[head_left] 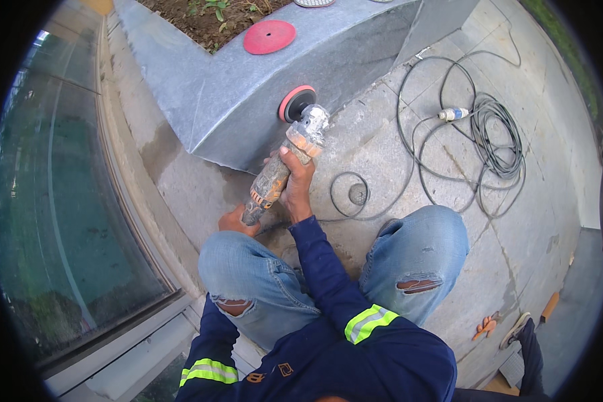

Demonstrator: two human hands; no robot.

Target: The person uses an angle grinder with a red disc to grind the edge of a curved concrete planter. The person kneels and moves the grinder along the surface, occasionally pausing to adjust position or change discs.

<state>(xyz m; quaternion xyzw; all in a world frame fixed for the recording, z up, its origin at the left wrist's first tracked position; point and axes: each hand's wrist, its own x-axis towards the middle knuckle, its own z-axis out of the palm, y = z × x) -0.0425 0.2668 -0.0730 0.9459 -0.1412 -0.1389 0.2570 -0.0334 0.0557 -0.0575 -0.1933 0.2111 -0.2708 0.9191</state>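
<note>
I hold a worn orange-and-grey angle polisher (271, 177) slanted between my knees and a grey stone planter edge. My left hand (238, 222) grips its rear end. My right hand (297, 179) is wrapped round the body nearer the head. The red-and-black round pad (291, 102) on the tool is at the vertical face of the stone planter (368, 57); whether it touches is hard to tell. A loose red pad (268, 37) lies on the planter's top.
Coiled cable (496, 147) with a plug (453, 114) lies on the paving at right. A glass pane (74, 201) in a frame runs along the left. Soil with small plants (208, 13) is above. Another person's foot (516, 329), an orange-handled tool (549, 307) and orange pieces (486, 327) are at lower right.
</note>
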